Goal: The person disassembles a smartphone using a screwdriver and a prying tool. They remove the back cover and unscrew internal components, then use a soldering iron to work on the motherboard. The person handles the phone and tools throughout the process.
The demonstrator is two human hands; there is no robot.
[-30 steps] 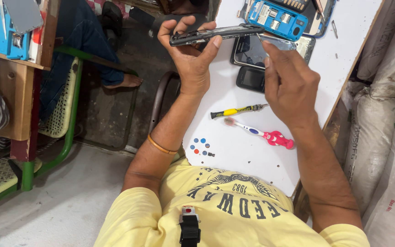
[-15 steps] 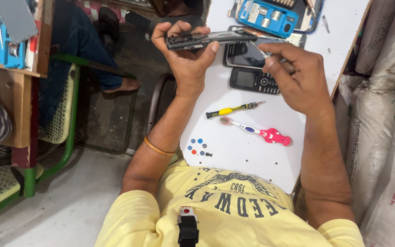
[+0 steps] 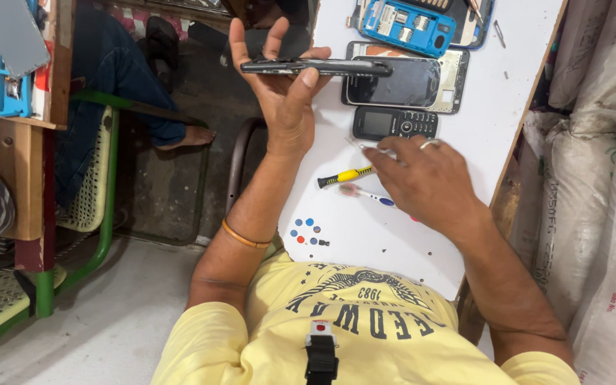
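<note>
A cramped repair corner seen from above, under flat, even light.

I see a white table with a brown wooden edge running up the right half of my view, and 1 stack of pale woven sacks pressed against it at the far right. On the left stands a green metal chair with a yellowish mesh seat, beside a wooden counter. The floor is pale grey concrete near me, darker farther off.

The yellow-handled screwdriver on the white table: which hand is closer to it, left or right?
Right. The right hand rests on the table beside the yellow-handled screwdriver. The left hand is raised above it, holding a dark phone.
</note>
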